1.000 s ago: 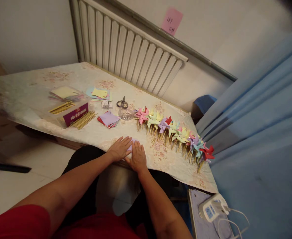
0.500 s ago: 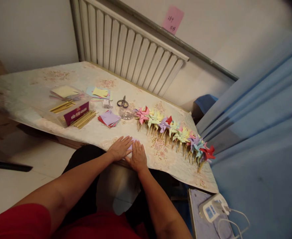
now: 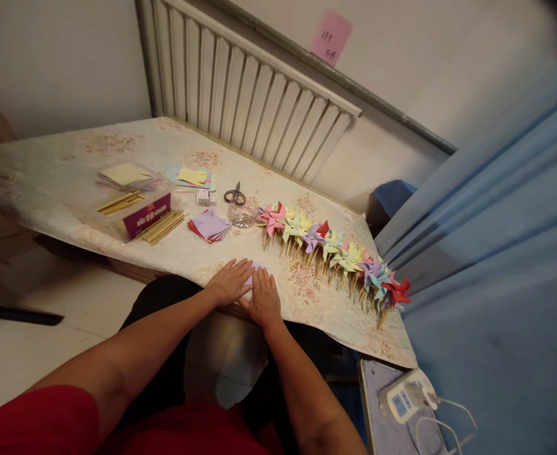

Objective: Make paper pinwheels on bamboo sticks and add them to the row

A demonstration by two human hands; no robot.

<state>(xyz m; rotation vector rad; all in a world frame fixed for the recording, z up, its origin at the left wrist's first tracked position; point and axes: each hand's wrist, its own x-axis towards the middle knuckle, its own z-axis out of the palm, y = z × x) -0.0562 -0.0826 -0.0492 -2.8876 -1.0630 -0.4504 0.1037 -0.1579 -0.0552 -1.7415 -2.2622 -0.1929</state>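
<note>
Left hand (image 3: 228,282) flat, fingers spread, pressing lilac paper square (image 3: 250,276); nothing clasped. Right hand (image 3: 263,298) flat beside it, touching, same sheet pinned at near bench (image 3: 69,189) edge. I judge risks:
- paper mostly hidden under palms; crease may go skew if one hand slides.
- sheet close to edge; could slip off toward lap.
- pinwheel row (image 3: 335,249) right of hands; elbow sweep could scatter it.
- scissors (image 3: 234,196) beyond, clear.
</note>
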